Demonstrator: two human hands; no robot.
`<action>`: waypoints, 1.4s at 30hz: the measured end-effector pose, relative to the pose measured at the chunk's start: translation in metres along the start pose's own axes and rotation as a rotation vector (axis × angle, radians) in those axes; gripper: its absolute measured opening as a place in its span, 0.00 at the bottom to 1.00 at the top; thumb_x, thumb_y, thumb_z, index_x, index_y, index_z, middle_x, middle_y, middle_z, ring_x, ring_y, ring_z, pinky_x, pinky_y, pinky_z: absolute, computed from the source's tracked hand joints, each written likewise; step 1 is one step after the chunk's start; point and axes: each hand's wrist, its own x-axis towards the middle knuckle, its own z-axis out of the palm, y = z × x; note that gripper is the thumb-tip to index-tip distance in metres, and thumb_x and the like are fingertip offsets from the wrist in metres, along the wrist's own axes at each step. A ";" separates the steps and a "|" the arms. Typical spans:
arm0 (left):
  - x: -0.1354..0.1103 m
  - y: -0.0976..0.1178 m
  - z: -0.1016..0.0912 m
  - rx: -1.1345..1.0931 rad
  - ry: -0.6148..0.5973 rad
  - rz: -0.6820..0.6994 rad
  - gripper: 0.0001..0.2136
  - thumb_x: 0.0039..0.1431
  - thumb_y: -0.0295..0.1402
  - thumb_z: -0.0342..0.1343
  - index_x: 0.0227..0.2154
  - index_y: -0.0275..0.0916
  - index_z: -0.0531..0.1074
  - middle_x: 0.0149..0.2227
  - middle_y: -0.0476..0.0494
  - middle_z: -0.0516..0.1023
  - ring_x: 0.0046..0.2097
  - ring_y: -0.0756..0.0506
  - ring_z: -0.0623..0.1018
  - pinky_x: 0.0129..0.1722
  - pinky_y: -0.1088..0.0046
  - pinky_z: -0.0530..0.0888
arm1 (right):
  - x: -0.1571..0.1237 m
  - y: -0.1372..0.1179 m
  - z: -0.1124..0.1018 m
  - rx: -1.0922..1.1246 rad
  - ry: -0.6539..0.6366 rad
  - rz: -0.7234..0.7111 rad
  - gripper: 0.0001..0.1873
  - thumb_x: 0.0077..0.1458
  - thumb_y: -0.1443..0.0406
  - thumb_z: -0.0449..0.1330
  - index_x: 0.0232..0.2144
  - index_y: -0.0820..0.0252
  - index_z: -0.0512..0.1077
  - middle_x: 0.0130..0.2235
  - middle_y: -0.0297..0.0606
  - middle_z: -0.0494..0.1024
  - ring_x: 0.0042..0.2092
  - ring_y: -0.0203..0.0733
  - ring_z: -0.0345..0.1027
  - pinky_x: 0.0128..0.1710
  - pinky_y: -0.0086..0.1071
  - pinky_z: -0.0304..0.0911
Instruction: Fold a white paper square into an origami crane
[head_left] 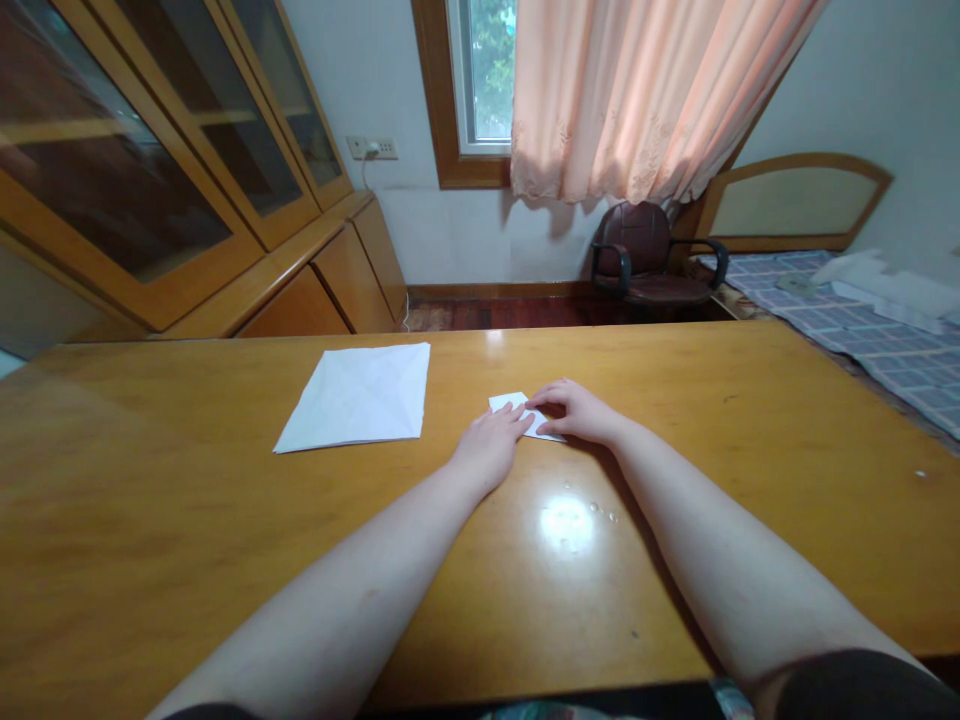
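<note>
- Your small white paper [541, 422] lies on the desk [225, 560], long axis far-left to near-right;
- your left hand [489, 446], flattened, touches it;
- your right hand [579, 411] curls at its right; you cannot tell if it grips.

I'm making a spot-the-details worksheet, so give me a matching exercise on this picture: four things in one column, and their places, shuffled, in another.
Things:
1. Small folded white paper
2. Large flat white paper
3. Peach-pink fabric curtain
4. Maroon padded armchair

Places:
A. Hanging beside the visible glass of the window
B. On the brown wooden table, to the left of both hands
C. Standing near the bed
D. Touched by the left hand and right hand

Right pairs: 1-D, 2-B, 3-A, 4-C.
</note>
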 end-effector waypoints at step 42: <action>0.003 -0.016 0.007 -0.026 0.123 -0.198 0.23 0.61 0.26 0.42 0.56 0.53 0.66 0.63 0.48 0.62 0.64 0.40 0.60 0.61 0.54 0.56 | -0.002 -0.005 0.006 0.066 0.118 0.205 0.10 0.55 0.68 0.57 0.36 0.57 0.78 0.38 0.39 0.79 0.42 0.42 0.70 0.46 0.37 0.63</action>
